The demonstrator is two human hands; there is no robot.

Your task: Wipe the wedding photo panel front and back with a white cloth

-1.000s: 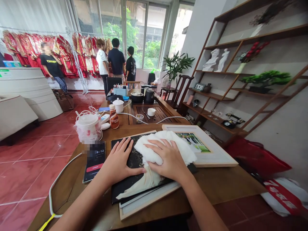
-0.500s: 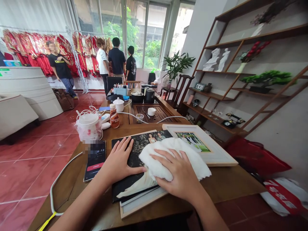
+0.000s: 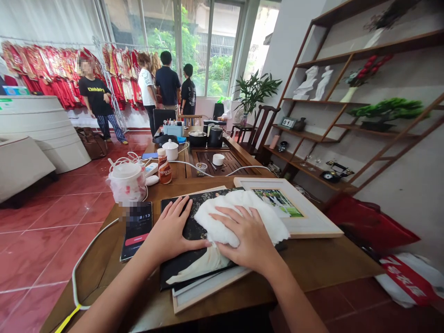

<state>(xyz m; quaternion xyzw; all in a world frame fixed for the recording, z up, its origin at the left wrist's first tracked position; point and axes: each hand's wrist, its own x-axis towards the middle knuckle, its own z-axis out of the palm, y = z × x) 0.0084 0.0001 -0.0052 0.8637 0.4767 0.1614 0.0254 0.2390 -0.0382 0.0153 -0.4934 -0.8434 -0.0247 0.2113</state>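
A dark photo print [image 3: 189, 222] in a pale wooden frame [image 3: 204, 291] lies on the wooden table [image 3: 322, 261] in front of me. My left hand [image 3: 171, 233] rests flat on the print's left part, fingers spread. My right hand [image 3: 248, 238] presses a white cloth [image 3: 239, 212] down on the print, fingers stretched over the cloth. A second white-framed photo [image 3: 294, 208] lies just to the right, touching the cloth's edge.
A phone [image 3: 136, 230] with a white cable lies left of the print. Behind it stand a bagged white cup [image 3: 126, 181], a bottle [image 3: 163, 169] and a tea tray with kettles [image 3: 215, 136]. Shelves [image 3: 347, 111] line the right wall. Several people stand by red garments far back.
My right hand slid the cloth right and toward me, then back left and up over the print. The left hand stayed put. A person in black walked right at the back.
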